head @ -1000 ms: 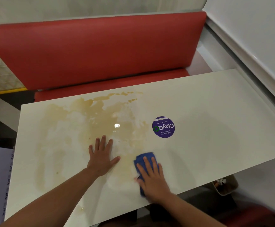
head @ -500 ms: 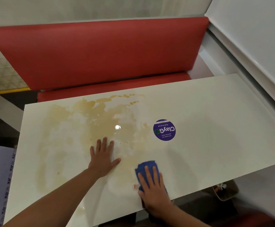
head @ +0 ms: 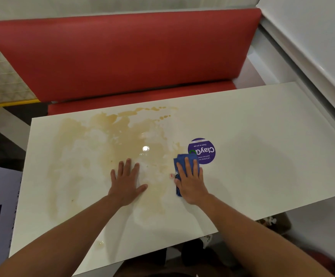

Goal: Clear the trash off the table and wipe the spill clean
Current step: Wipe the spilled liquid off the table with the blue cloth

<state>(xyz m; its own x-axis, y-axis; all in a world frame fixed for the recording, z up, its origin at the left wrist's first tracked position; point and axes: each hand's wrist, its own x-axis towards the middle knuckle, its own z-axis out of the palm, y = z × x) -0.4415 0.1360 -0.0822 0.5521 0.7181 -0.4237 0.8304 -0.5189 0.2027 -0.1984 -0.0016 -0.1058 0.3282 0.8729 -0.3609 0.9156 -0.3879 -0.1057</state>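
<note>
A wide tan spill (head: 110, 140) spreads over the left half of the white table (head: 262, 152), thin and smeared. My left hand (head: 125, 181) lies flat on the wet tabletop with fingers spread. My right hand (head: 190, 180) presses a folded blue cloth (head: 179, 162) onto the table with straight fingers, at the spill's right edge. The cloth touches the rim of a round purple ClayGo sticker (head: 204, 149). No trash shows on the tabletop.
A red bench seat (head: 142, 100) with a red backrest (head: 122, 54) runs along the table's far side. A white wall ledge (head: 312, 62) borders the right end. A brown container (head: 276, 222) with scraps sits on the floor under the near right edge.
My right hand has pushed the blue cloth away from me, from near the front edge up to the purple sticker. My left hand has stayed flat in place.
</note>
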